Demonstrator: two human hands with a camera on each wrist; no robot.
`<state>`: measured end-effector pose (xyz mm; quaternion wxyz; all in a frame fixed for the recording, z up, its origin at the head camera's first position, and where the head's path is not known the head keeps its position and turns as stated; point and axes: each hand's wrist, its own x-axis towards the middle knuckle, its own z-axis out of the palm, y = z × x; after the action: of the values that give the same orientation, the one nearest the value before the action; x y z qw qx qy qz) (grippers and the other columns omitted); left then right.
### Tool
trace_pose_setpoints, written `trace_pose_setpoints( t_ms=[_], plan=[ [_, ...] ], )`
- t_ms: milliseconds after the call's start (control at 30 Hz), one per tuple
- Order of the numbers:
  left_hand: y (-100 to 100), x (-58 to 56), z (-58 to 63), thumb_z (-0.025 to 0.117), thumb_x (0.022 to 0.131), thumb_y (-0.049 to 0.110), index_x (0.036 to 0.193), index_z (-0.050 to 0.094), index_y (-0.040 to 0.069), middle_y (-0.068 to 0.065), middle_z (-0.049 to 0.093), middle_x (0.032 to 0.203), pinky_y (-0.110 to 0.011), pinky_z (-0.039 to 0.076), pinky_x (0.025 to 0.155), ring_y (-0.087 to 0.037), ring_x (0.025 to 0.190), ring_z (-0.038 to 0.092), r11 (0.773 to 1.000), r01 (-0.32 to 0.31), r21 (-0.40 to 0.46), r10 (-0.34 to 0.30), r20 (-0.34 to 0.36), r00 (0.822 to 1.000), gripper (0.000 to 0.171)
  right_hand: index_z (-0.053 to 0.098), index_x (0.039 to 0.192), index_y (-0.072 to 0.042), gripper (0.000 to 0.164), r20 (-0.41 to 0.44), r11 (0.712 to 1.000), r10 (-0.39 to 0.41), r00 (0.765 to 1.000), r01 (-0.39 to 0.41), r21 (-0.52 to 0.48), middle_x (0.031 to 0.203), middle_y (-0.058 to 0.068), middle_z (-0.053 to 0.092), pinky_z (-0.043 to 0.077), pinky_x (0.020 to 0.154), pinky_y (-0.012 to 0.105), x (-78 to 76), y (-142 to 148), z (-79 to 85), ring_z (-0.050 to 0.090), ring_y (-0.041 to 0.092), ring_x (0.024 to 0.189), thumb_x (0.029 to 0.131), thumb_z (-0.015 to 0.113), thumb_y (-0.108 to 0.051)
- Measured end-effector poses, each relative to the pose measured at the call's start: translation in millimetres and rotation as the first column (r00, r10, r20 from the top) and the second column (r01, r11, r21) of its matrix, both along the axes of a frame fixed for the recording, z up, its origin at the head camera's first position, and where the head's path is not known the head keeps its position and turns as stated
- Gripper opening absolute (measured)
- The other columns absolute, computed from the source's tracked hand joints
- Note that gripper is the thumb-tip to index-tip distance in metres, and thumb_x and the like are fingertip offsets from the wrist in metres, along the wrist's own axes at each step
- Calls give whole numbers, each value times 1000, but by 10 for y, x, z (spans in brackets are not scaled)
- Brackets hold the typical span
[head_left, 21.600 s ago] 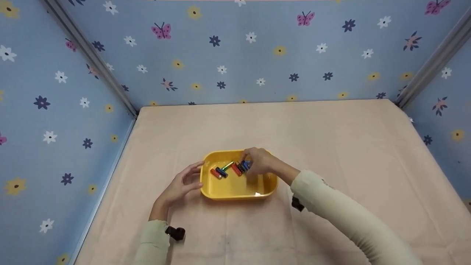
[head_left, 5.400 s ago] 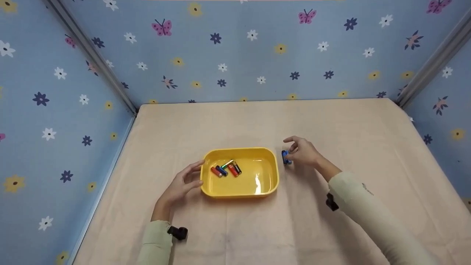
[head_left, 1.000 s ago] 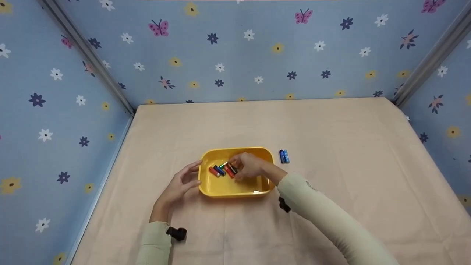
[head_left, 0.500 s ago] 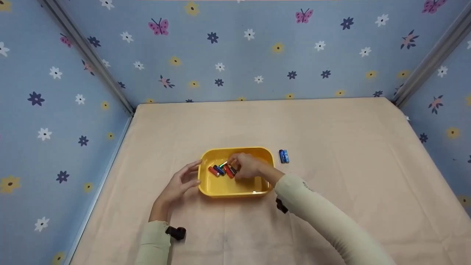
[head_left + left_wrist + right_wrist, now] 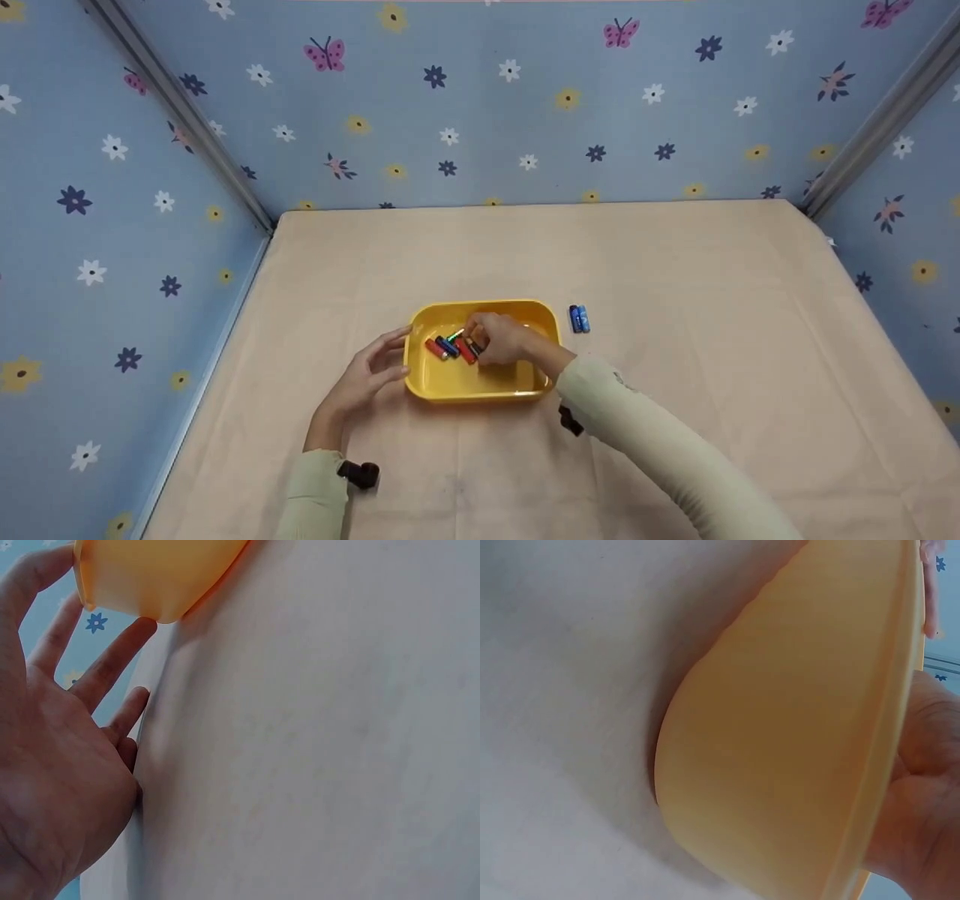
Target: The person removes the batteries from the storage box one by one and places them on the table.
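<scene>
A yellow plastic tray [image 5: 442,391] sits on the cloth-covered table, with several batteries inside. In its left half lie a red battery [image 5: 435,349], a blue battery [image 5: 447,346], a green battery [image 5: 454,336] and another red battery [image 5: 466,352]. My right hand [image 5: 502,339] reaches into the tray, finger and thumb pinching a black battery [image 5: 474,347] partly hidden by them. The tray wall hides its fingertips in the right wrist view. My left hand [image 5: 367,375] touches the tray's left rim with spread, relaxed fingers; the left wrist view shows its fingertips [image 5: 146,628] against the wall.
Two blue batteries [image 5: 579,319] lie side by side on the table, just right of the tray. Pale cloth [image 5: 675,285] covers the table. Blue flowered panels [image 5: 510,112] stand behind and on both sides.
The two blue batteries moved from the tray to the table at its right. My right hand came back into the tray, to the black battery. My left hand stays at the rim.
</scene>
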<state>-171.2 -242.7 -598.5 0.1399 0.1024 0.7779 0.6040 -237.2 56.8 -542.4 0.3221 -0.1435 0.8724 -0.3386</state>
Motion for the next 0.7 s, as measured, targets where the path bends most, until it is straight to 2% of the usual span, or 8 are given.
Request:
trace_pose_setpoints(
  t_ms=[133, 267, 367, 467, 567, 700],
  plan=[
    [1, 1, 2, 75, 108, 11, 172, 47, 12, -21, 55, 170, -35, 51, 126, -44, 163, 50, 1000, 3, -25, -4, -12, 1000, 70, 67, 141, -14, 48, 7, 1000, 0, 1000, 0, 19, 128, 12, 67, 60, 114, 46, -3, -18, -6, 59, 27, 115, 98, 83, 0],
    [12, 1, 3, 75, 107, 12, 171, 48, 14, -20, 56, 170, -52, 46, 132, -42, 163, 49, 1000, -3, -26, 3, -2, 1000, 70, 69, 140, -14, 48, -4, 1000, 0, 1000, 0, 31, 123, 11, 68, 61, 103, 39, 2, -29, -5, 60, 25, 108, 97, 84, 0],
    [11, -3, -6, 76, 107, 12, 171, 48, 14, -20, 56, 170, -59, 43, 132, -42, 163, 50, 1000, -4, -21, 4, 1, 1000, 70, 70, 140, -14, 48, -15, 999, 5, 1000, -4, 37, 118, 10, 68, 58, 94, 34, 4, -31, -6, 60, 24, 104, 96, 85, 0],
    [9, -4, -6, 76, 106, 11, 171, 49, 14, -20, 56, 170, -62, 40, 134, -42, 163, 50, 1000, -8, -17, 8, 0, 1000, 70, 70, 139, -14, 47, -20, 999, 6, 1000, -5, 39, 116, 9, 67, 57, 92, 33, 4, -25, -10, 60, 23, 103, 96, 86, -1],
    [4, -7, -10, 75, 107, 11, 172, 47, 13, -20, 56, 170, -58, 42, 134, -43, 163, 49, 1000, 1, -16, -1, -4, 1000, 70, 71, 138, -14, 47, -38, 999, 21, 999, -19, 34, 115, 9, 67, 56, 94, 33, 5, -17, -14, 59, 23, 104, 96, 87, -2],
    [7, -6, -5, 74, 108, 10, 172, 46, 12, -22, 54, 170, -30, 54, 122, -44, 163, 48, 1000, 13, 14, -13, 6, 1000, 71, 72, 138, -12, 47, -72, 999, 45, 996, -44, 22, 111, 8, 66, 53, 91, 32, 6, 0, -21, 58, 22, 102, 95, 87, -3]
  ],
)
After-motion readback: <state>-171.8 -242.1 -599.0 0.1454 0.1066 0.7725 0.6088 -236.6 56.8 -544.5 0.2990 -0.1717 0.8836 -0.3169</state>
